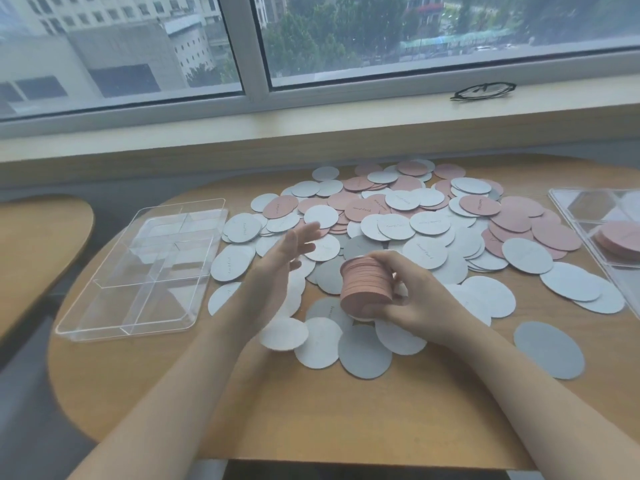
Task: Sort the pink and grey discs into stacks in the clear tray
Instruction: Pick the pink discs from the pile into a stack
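1. My right hand (412, 296) grips a pink stack (367, 289) on edge above the table (311, 410), so its discs stay aligned.
2. My left hand (287, 251) hovers spread beside it (probably to square the stack).
3. The divided tray (104, 306) waits left; loose discs (398, 216) lie behind.

A heap of discs (408, 223) covers the middle of the table (311, 417). An empty tray (145, 271) lies left of it, a second tray (599, 230) holding a stack right. Glasses (483, 91) sit on the sill (311, 116) behind.
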{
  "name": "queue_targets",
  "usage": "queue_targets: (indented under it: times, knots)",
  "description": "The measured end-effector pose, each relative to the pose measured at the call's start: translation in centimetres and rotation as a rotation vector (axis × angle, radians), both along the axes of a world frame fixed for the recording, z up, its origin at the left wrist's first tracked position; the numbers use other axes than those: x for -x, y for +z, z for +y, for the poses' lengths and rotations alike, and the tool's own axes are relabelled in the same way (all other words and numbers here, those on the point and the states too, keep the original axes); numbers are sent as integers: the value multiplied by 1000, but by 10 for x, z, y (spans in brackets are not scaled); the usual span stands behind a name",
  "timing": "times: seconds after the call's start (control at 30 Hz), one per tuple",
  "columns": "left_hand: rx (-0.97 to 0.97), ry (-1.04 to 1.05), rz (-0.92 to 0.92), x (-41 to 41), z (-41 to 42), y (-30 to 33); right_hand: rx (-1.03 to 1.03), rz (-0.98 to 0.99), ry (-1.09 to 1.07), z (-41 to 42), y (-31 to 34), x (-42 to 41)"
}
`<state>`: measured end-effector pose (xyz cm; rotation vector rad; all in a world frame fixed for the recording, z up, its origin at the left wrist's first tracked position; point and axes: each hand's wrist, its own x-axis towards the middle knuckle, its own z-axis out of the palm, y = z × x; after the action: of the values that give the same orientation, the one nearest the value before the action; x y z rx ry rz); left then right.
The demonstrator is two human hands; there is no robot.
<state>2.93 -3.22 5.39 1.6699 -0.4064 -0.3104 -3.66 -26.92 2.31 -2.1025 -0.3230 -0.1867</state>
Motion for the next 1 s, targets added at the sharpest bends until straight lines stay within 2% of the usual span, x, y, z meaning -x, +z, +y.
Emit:
queue_targets:
  times: [0.07, 0.1, 0.17, 0.23, 0.3, 0.37, 0.47, 0.6, 0.7, 0.77, 0.87, 0.93, 1.0]
  knots:
    - [-41, 106, -50, -15, 1, 2, 0, -11, 6, 1, 1, 1]
    - [-127, 167, -119, -25, 1, 2, -1, -16, 8, 1, 1, 1]
    - [-422, 251, -348, -51, 2, -5, -4, -21, 13, 1, 0, 0]
    - [-712, 251, -536, -77, 3, -14, 8, -31, 17, 1, -1, 0]
    - [-895, 221, -592, -97, 3, -21, 25, -41, 14, 1, -2, -1]
    - [-982, 184, -620, -109, 3, -23, 32, -43, 9, 1, -2, -1]
    - [-1052, 131, -804, -116, 1, -17, 45, -55, 6, 2, -2, -1]
    - [-1057, 97, -1103, -120, 6, -20, 57, -62, -1, 2, -1, -1]
    - [-1001, 188, -1247, -116, 6, -23, 63, -57, -4, 2, -1, 0]
    - [-889, 296, -1211, -108, 5, -18, 61, -62, 4, 2, -2, -1]
    - [-707, 422, -1027, -85, 6, -7, 66, -49, 9, 3, -1, 0]
    - [-563, 415, -887, -63, 4, 0, 65, -35, 6, 3, -1, 0]
    - [-455, 302, -787, -40, 1, 2, 68, -27, 0, 4, -1, 0]
